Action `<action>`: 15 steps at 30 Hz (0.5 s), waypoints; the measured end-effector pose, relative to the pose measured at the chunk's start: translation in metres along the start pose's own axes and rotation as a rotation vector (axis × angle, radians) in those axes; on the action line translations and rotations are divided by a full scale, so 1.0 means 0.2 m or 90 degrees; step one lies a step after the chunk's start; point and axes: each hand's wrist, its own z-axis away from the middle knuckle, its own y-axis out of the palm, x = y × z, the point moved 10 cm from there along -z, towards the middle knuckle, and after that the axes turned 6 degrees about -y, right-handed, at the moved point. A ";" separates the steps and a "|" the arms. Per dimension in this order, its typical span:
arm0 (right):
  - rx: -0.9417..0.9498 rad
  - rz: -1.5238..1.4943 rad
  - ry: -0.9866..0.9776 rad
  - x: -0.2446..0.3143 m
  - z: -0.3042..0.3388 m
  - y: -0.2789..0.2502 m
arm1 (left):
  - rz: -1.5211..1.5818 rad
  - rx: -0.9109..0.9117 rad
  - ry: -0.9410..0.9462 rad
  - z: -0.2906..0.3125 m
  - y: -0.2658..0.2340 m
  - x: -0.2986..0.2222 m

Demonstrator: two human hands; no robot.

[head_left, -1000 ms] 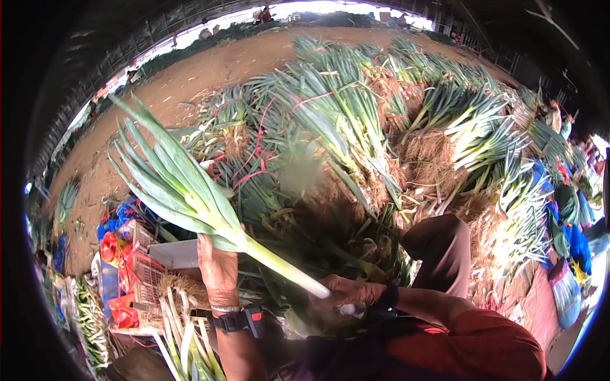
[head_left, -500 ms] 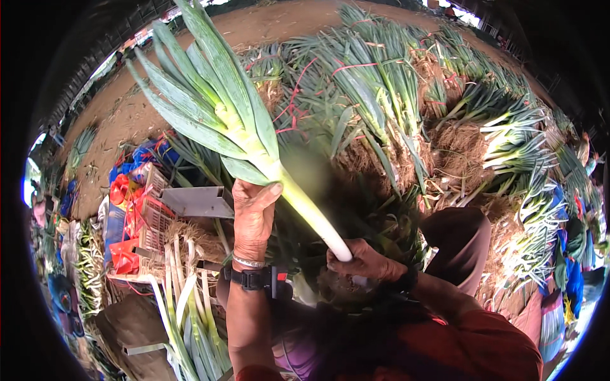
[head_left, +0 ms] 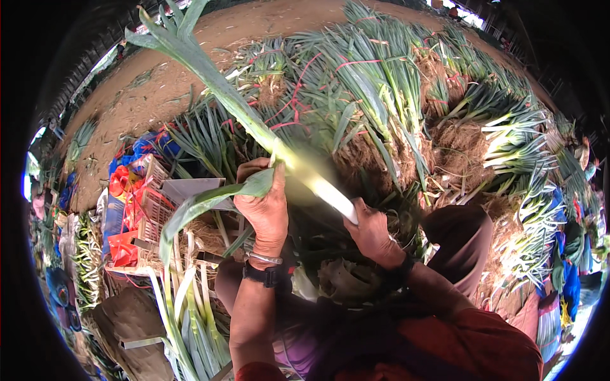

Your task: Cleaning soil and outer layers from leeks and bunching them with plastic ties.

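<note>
A long leek [head_left: 249, 122] slants across the middle, its green leaves toward the upper left and its white end toward me. My right hand [head_left: 373, 236] is closed around that white end. At the stalk's middle, my left hand [head_left: 267, 206] is closed on a broad outer leaf [head_left: 202, 208]. This leaf bends away from the stalk and droops to the left; its upper end still meets the stalk near my fingertips. A blurry spot covers part of the stalk between my hands.
Tied leek bundles [head_left: 368, 82] with roots are heaped ahead, and more leeks [head_left: 518, 143] lie at the right. At the left stand a pink crate [head_left: 152, 219] with red plastic [head_left: 124, 247] and a flat metal piece [head_left: 190, 189]. Trimmed leeks [head_left: 194, 311] lie near my left forearm.
The leek's leaf fan has become much narrower. My left hand has turned and now pulls one leaf down and away from the stalk. My right hand has shifted slightly up and right.
</note>
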 end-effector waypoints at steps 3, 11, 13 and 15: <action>0.018 0.055 0.020 0.00 -0.03 -0.01 | -0.136 0.017 0.046 0.02 0.05 -0.04; 0.095 0.119 0.014 0.03 -0.04 0.09 | -0.396 0.291 0.240 0.25 0.36 -0.06; 0.021 0.183 -0.113 0.09 0.02 0.06 | -0.379 0.422 0.230 0.41 0.45 -0.02; -0.078 0.115 -0.188 -0.12 0.13 0.15 | -0.269 0.546 0.322 0.63 0.60 -0.17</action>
